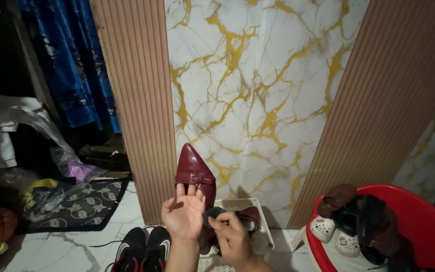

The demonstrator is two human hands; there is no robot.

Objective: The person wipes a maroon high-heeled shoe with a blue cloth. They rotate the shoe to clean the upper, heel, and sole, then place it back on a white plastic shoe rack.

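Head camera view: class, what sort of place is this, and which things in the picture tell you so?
Probably a home entryway or shoe corner. A red tub holds several shoes, black sneakers sit on the marble-look floor, and the left hand holds a dark red pointed shoe before a marble-patterned wall panel.

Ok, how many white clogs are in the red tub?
2. Both white clogs lie side by side at the left front of the red tub, beneath darker shoes; more may be hidden under the pile.

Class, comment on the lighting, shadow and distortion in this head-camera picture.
Head view: light falls brightest on the marble wall panel; the left corner around the blue curtain sinks into shadow; the ribbed panels lean outward from wide-angle distortion; the dark red shoe shows a soft sheen; both hands look sharp.
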